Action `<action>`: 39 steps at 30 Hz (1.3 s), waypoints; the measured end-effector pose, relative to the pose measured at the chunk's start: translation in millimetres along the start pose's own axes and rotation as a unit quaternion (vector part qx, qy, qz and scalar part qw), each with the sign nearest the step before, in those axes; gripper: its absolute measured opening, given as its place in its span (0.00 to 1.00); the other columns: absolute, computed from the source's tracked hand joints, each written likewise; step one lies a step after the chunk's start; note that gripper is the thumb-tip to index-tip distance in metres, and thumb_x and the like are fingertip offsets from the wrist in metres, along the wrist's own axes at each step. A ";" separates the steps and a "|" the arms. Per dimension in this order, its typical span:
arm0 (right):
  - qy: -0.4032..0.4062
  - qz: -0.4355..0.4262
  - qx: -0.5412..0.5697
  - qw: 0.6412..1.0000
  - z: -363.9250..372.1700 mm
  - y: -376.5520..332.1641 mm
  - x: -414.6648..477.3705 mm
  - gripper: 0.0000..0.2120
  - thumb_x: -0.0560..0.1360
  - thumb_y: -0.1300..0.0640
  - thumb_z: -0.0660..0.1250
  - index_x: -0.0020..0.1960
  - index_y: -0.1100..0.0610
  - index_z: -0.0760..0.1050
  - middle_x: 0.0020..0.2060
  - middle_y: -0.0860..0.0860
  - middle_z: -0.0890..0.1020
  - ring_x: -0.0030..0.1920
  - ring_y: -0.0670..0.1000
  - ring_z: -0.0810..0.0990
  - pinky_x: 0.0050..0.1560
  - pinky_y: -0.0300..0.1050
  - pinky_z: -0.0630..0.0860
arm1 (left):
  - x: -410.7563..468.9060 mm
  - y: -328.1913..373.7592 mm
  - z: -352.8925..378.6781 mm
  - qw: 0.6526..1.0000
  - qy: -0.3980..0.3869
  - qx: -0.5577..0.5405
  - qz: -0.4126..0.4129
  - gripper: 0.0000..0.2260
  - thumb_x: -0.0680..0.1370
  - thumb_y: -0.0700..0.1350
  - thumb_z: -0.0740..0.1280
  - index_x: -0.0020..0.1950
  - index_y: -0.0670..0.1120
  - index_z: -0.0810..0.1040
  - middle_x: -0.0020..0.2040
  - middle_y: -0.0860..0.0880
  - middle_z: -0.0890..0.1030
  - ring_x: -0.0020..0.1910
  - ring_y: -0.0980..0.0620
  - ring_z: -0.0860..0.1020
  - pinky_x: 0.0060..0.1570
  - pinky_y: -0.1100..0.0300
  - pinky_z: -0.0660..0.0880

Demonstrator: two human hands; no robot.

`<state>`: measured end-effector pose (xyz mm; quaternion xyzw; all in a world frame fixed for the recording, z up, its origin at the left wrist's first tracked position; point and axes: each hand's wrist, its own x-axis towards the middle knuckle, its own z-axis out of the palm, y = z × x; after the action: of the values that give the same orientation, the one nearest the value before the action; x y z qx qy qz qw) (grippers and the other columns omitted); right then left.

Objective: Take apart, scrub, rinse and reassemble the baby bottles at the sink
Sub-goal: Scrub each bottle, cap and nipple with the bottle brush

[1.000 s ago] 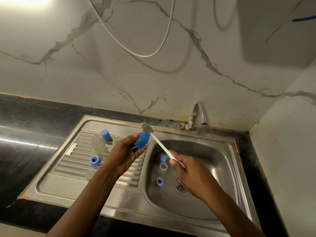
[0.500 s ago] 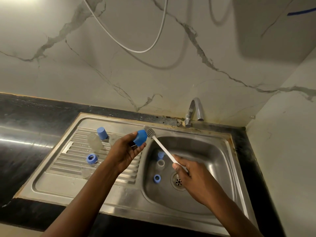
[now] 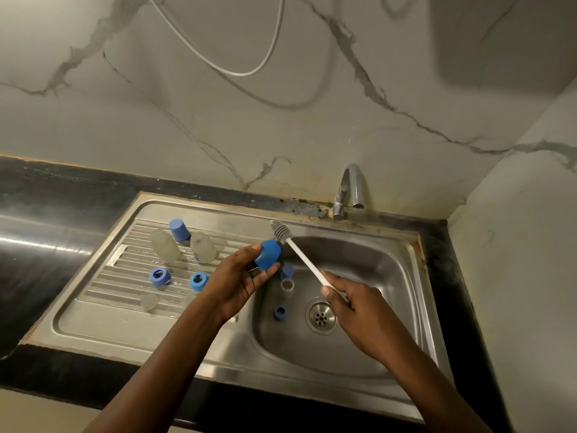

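Brushed-steel sink (image 3: 406, 276) with a ribbed drainboard (image 3: 125, 285) (frosted bottles (image 3: 165, 246) and blue rings (image 3: 160, 276) lie there). The right hand (image 3: 359, 310) has its fingers clamped on the slim white brush (image 3: 304, 259). The brush's ridged grey head sits just beside the smooth domed blue cap (image 3: 268, 254), which the left hand (image 3: 237, 282) pinches in its fingertips above the basin's edge.

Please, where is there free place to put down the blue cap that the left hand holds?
Free: the flat front strip of the drainboard, between the ribs and the sink's front rim; also the basin floor on the near side of the drain. Crowded: the ribs, with bottles and blue rings, and the basin's left side.
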<state>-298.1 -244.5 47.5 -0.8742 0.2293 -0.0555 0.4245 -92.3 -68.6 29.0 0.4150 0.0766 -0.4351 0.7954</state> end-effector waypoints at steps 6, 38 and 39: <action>-0.012 0.026 0.013 0.999 -8.2 31.0 -14.6 0.20 0.86 0.44 0.62 0.78 0.39 0.72 0.29 0.29 0.78 0.32 0.34 0.78 0.36 0.28 0.72 | 12.2 -27.3 0.9 1.000 0.000 -0.009 -0.009 0.23 0.78 0.39 0.72 0.72 0.38 0.76 0.68 0.33 0.80 0.65 0.36 0.82 0.60 0.48 0.82; 0.029 0.086 0.025 0.996 -4.0 171.8 -1.6 0.19 0.82 0.33 0.59 0.72 0.24 0.69 0.29 0.53 0.74 0.26 0.43 0.69 0.30 0.45 0.72 | 240.7 -170.6 -5.8 0.595 -0.010 0.799 0.090 0.28 0.77 0.38 0.73 0.76 0.50 0.70 0.66 0.45 0.81 0.65 0.43 0.79 0.64 0.45 0.78; 0.031 0.090 0.027 0.995 -2.8 173.1 0.8 0.20 0.82 0.33 0.59 0.73 0.26 0.70 0.30 0.53 0.75 0.26 0.43 0.69 0.30 0.43 0.72 | 243.7 -172.8 -8.0 0.579 -0.011 0.810 0.090 0.27 0.77 0.39 0.73 0.75 0.50 0.71 0.66 0.44 0.81 0.65 0.42 0.79 0.65 0.46 0.77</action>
<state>-359.4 -339.4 -83.7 -0.8362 0.3184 -0.0505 0.4436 -72.4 -263.8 -196.4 0.8868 -0.3546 -0.2470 0.1639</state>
